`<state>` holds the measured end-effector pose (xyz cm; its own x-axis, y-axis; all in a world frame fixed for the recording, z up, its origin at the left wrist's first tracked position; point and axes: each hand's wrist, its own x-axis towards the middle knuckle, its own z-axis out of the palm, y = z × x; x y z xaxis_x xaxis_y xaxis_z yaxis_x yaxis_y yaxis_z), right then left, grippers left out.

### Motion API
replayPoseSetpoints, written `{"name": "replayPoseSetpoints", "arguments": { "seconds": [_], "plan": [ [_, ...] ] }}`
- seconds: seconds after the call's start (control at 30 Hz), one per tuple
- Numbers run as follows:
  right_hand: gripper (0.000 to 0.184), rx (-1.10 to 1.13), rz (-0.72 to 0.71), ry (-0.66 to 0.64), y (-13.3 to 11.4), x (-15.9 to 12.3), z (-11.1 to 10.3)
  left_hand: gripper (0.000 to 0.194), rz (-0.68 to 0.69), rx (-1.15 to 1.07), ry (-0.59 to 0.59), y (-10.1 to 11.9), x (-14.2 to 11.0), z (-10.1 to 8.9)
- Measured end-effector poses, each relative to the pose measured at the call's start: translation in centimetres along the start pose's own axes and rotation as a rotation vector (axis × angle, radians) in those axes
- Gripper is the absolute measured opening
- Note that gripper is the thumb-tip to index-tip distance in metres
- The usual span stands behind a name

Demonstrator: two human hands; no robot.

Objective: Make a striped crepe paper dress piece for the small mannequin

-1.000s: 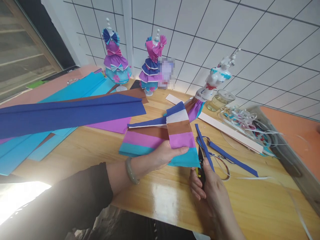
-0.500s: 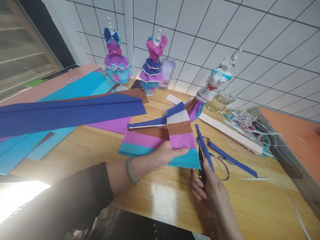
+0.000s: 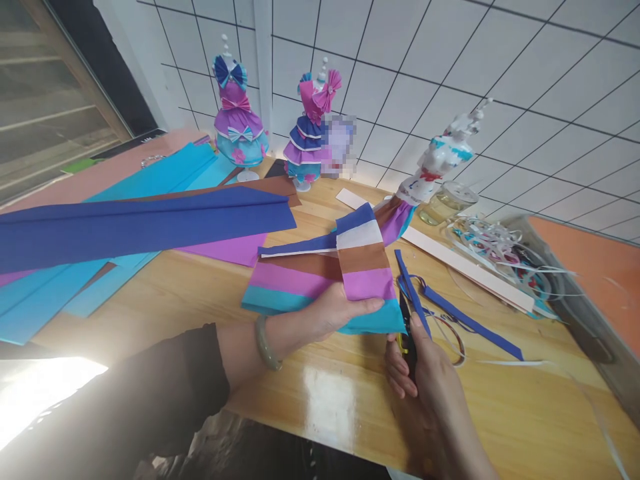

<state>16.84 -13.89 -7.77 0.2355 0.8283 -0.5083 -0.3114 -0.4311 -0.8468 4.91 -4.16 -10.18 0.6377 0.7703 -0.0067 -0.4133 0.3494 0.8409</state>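
Toward the front of the bench [image 3: 280, 400], your right hand [image 3: 431, 363] grips the scissors [image 3: 409, 348], blades beside the right edge of the striped paper [image 3: 364, 257]. Your left hand [image 3: 330, 313] clasps that paper, thumb on top. Beyond stand a tilted dress form [image 3: 435, 167] and, near the tiled wall [image 3: 395, 73], two upright ones.

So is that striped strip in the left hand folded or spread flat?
Folded: the striped strip has one end lying over its longer part, pinched under the thumb of the left hand.
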Motion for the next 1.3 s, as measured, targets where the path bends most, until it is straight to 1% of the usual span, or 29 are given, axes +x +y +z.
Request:
{"name": "replayPoseSetpoints", "arguments": {
  "seconds": [0.13,0.27,0.57,0.8,0.93,1.03,1.13,1.23,1.3],
  "plan": [
    [0.059,-0.061,-0.011,-0.026,0.0,0.0,0.1,0.044,-0.004,-0.003,-0.003,0.0,0.0,0.0],
    [0.06,-0.062,-0.009,0.006,-0.1,-0.2,0.3,0.044,0.002,-0.002,-0.003,0.1,0.0,0.1],
    [0.057,-0.026,-0.017,-0.002,-0.2,-0.3,0.7,0.043,-0.01,0.037,0.024,0.3,0.0,0.1],
    [0.054,0.005,-0.017,-0.005,0.2,-0.3,0.2,0.042,-0.029,0.02,0.028,0.0,0.0,0.1],
    [0.047,0.072,0.004,0.011,0.2,-0.2,0.0,0.045,-0.036,0.007,0.031,-0.2,0.0,0.1],
    [0.044,0.069,-0.021,0.002,0.0,0.1,0.0,0.042,-0.041,0.025,0.018,-0.5,0.0,-0.2],
    [0.05,-0.007,-0.04,-0.022,-0.4,0.3,0.0,0.041,-0.036,0.031,0.007,-0.8,0.0,-0.4],
    [0.06,-0.121,-0.046,-0.014,-0.7,0.5,0.0,0.044,-0.051,0.024,0.018,-0.8,0.1,-0.3],
    [0.063,-0.153,-0.064,-0.006,-0.7,0.6,-0.1,0.045,-0.07,0.009,0.037,-0.7,0.1,-0.2]
  ]
}}
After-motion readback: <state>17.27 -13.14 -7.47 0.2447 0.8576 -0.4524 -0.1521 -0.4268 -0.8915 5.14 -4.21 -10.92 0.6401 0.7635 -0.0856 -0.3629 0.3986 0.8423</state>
